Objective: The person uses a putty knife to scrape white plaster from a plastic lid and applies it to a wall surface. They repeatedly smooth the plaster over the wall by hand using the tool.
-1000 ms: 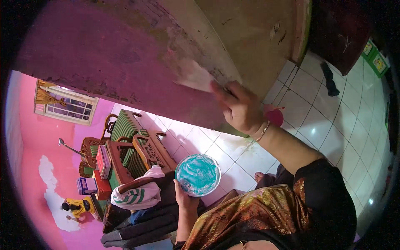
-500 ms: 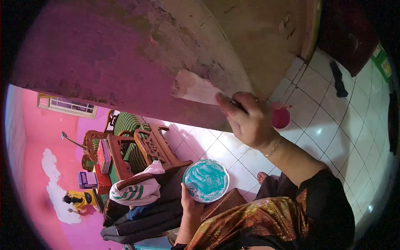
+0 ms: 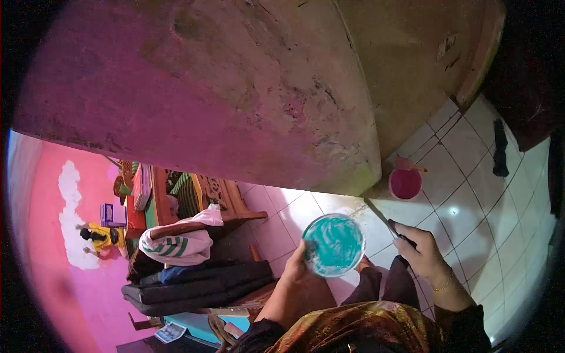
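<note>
My left hand (image 3: 294, 272) is closed on the side of a round bowl (image 3: 339, 274), which is teal inside with white smears. In my right hand (image 3: 421, 248) is a putty knife (image 3: 381, 215), seen nearly edge-on, its thin blade pointing up and left. The blade is apart from the bowl, to its right, and below the lower edge of the large wall surface (image 3: 235, 100). That surface is painted purple-pink at left and is brownish, rough and patchy toward the right.
A container of deep pink paint (image 3: 406, 183) stands on the white tiled floor (image 3: 453, 194), with a dark cloth-like strip (image 3: 500, 150) farther right. At left are carved wooden furniture (image 3: 220, 203), a white and green towel (image 3: 182, 246), dark clothing (image 3: 194, 289) and a person in yellow (image 3: 105, 236) by a pink wall.
My right hand has drawn the putty knife away from the wall surface, down and to the right. The bowl in my left hand has moved right. The view has shifted too.
</note>
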A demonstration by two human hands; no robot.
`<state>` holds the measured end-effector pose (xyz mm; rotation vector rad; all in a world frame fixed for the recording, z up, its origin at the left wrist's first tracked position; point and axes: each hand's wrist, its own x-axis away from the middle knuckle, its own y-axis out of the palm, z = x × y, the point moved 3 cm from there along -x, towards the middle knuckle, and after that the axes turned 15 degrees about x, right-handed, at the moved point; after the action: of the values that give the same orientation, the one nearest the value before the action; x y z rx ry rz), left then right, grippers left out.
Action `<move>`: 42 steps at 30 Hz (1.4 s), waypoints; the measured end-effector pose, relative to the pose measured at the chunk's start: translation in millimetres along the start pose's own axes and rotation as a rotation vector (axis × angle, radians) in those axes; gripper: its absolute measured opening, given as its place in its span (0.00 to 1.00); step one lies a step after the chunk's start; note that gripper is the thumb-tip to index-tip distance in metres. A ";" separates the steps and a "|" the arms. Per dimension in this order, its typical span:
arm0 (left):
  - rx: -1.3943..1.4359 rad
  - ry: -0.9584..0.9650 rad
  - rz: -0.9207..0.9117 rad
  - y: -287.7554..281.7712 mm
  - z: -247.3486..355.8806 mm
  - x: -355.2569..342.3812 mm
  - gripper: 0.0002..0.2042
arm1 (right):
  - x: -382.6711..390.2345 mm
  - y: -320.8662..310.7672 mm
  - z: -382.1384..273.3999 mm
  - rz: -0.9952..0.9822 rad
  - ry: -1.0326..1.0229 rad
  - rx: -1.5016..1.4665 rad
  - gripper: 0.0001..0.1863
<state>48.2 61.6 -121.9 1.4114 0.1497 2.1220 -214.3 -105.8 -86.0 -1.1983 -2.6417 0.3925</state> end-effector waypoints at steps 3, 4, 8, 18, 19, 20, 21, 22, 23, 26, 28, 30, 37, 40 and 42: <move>-0.123 0.006 -0.061 33.3 -14.4 -14.5 0.28 | 8.1 -32.4 -26.0 -0.116 0.043 0.167 0.20; -0.182 0.022 -0.167 39.3 -21.0 -18.4 0.29 | 8.0 -46.7 -42.2 -0.120 0.022 0.344 0.21; -0.252 -0.005 -0.294 99.7 -39.1 -22.4 0.31 | 9.9 -68.0 -48.0 -0.111 0.092 0.614 0.23; -0.122 0.036 -0.600 193.4 -71.6 -46.3 0.30 | 18.4 -80.7 -10.2 -0.115 0.201 0.903 0.28; -0.091 0.059 -0.592 197.4 -73.2 -50.3 0.29 | 24.0 -79.3 -10.6 -0.145 0.197 0.900 0.28; -0.101 0.047 -0.600 203.0 -71.4 -51.9 0.30 | 28.2 -81.8 -10.9 -0.217 0.221 0.971 0.28; -0.100 0.037 -0.603 204.1 -71.7 -55.0 0.30 | 31.0 -89.4 -14.3 -0.217 0.232 0.974 0.28; -0.134 0.053 -0.635 204.9 -72.6 -59.4 0.30 | 33.6 -99.9 -19.0 -0.233 0.255 0.948 0.26; -0.169 0.073 -0.668 207.2 -73.5 -56.6 0.30 | 40.5 -110.7 -26.9 -0.246 0.274 0.921 0.25; -0.277 0.072 -0.698 218.4 -81.8 -50.5 0.30 | 23.8 -132.6 -35.3 -0.063 0.246 0.955 0.24; -0.307 0.074 -0.667 221.4 -88.3 -55.2 0.30 | 10.0 -131.1 -23.5 -0.020 0.209 1.033 0.24; -0.474 0.207 -0.744 224.7 -87.3 -65.0 0.28 | 16.6 -119.8 -18.8 -0.072 0.224 1.046 0.24; -0.311 0.054 -0.613 237.9 -74.2 -49.8 0.27 | 47.0 -136.6 -24.0 -0.288 0.271 0.893 0.26; -0.283 0.003 -0.684 240.3 -83.1 -49.1 0.31 | 22.1 -148.0 -37.1 -0.031 0.137 0.922 0.23; -0.271 -0.023 -0.712 248.2 -88.8 -44.2 0.29 | 18.5 -135.2 -36.8 -0.036 0.150 0.976 0.23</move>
<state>-117.2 -147.0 -97.8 1.0181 0.2937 1.4721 -310.1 -171.7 -5.8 -0.7820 -1.8813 1.3110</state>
